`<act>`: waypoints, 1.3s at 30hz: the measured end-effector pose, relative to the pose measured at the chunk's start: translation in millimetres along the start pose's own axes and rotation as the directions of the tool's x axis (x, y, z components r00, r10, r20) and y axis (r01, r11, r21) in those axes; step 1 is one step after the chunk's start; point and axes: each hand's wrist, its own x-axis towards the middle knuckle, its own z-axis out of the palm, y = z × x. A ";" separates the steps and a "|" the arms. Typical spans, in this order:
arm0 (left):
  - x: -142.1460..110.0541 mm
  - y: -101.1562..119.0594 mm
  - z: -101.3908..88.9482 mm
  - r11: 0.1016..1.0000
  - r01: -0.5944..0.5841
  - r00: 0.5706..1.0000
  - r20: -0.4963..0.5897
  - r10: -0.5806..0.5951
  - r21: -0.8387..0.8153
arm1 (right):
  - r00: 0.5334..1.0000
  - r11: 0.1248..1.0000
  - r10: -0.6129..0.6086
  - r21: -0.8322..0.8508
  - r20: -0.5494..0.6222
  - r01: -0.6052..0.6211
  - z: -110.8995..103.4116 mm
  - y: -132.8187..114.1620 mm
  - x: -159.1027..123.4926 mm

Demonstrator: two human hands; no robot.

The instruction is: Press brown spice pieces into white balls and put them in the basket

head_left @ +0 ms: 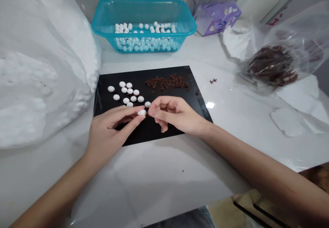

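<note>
Between the thumb and fingers of my left hand (110, 127) is a small white ball (141, 112). My right hand (174, 113) pinches a tiny brown piece (147, 114) against the ball's right side; the fingertips hide most of it. Both hands are over a black board (144, 134). Several loose white balls (130, 91) lie on the board beyond my left hand, some with brown bits showing at them. Behind my right hand is a scattered pile of small brown branched pieces (167, 82).
A teal basket (144, 2) holding many white balls stands at the back. Left is a large bag of white balls (43, 67). To the right are a purple tissue pack (218, 17), a clear bag of brown pieces (272, 63) and white paper (299, 94).
</note>
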 end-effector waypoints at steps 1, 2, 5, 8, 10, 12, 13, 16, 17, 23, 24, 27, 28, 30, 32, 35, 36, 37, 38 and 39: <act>0.2 -0.2 0.1 1.000 0.006 1.000 -0.001 -0.006 -0.018 | 1.000 1.000 0.002 -0.004 -0.001 -0.002 0.0 0.1 0.1; 0.4 -0.4 0.2 0.999 0.012 1.000 0.001 -0.012 -0.037 | 1.000 1.000 0.004 -0.006 -0.001 -0.004 0.0 0.3 0.2; 1.0 -1.2 0.0 0.996 0.017 1.000 0.013 -0.016 -0.091 | 1.000 1.000 0.003 0.006 0.001 -0.003 0.2 0.6 0.5; 1.1 -2.2 -0.4 0.995 0.002 1.000 0.019 -0.001 -0.103 | 1.000 1.000 0.001 0.018 0.006 -0.001 0.6 0.7 0.5; 0.8 -3.1 -0.5 0.996 -0.019 1.000 0.015 0.020 -0.091 | 1.000 1.000 0.007 0.018 0.006 -0.007 1.1 0.5 0.3; 0.3 -3.9 -0.4 0.996 -0.044 0.999 0.003 0.045 -0.077 | 1.000 1.000 0.017 0.012 0.006 -0.017 1.7 0.1 -0.1; 0.0 -4.3 -0.4 0.996 -0.056 0.998 -0.002 0.056 -0.070 | 1.000 1.000 0.019 0.009 0.005 -0.019 1.9 -0.1 -0.3; -1.3 -5.6 -0.3 0.995 -0.087 0.996 -0.009 0.086 -0.048 | 1.000 1.000 0.018 0.014 0.012 -0.018 2.2 -0.3 -0.7; -1.7 -5.9 -0.3 0.994 -0.097 0.995 -0.010 0.096 -0.044 | 1.000 1.000 0.014 0.019 0.017 -0.015 2.1 -0.3 -0.9; -3.6 -1.1 -1.3 0.989 -0.148 0.989 -0.024 0.149 0.005 | 0.998 0.999 0.023 0.034 0.055 -0.025 -0.7 0.7 -1.3; -3.9 0.9 -1.5 0.988 -0.151 0.988 -0.027 0.151 0.012 | 0.998 0.999 0.028 0.036 0.064 -0.030 -1.2 1.0 -1.3; -5.1 6.6 -1.9 0.990 -0.137 0.990 -0.019 0.138 0.029 | 0.995 0.998 0.031 0.046 0.098 -0.036 -1.8 1.2 -1.3; -5.5 8.0 -1.9 0.991 -0.130 0.991 -0.015 0.131 0.036 | 0.994 0.998 0.031 0.049 0.107 -0.036 -1.6 1.0 -1.4; -6.2 9.9 -1.8 0.992 -0.119 0.993 -0.015 0.120 0.046 | 0.993 0.998 0.037 0.046 0.108 -0.042 -0.7 0.2 -1.6; -6.7 10.8 -1.6 0.992 -0.112 0.993 -0.025 0.114 0.050 | 0.995 0.998 0.042 0.043 0.095 -0.046 0.5 -0.5 -1.8; -7.4 11.5 -1.4 0.996 -0.074 0.997 -0.026 0.075 0.048 | 0.996 0.998 0.040 0.038 0.077 -0.043 2.0 -0.1 -1.8; -7.6 11.7 -1.4 0.997 -0.057 0.998 -0.024 0.058 0.048 | 0.996 0.999 0.036 0.037 0.076 -0.039 2.1 0.4 -1.7; -7.7 12.0 -1.4 0.998 -0.042 0.999 -0.024 0.044 0.049 | 0.997 0.999 0.033 0.035 0.076 -0.036 2.1 1.0 -1.6; -7.7 12.3 -1.4 0.998 -0.031 0.999 -0.023 0.032 0.050 | 0.996 0.999 0.033 0.032 0.078 -0.036 2.0 1.6 -1.4; -7.6 12.4 -1.5 0.999 -0.027 0.999 -0.023 0.028 0.047 | 0.996 0.999 0.032 0.030 0.079 -0.035 1.7 1.9 -1.3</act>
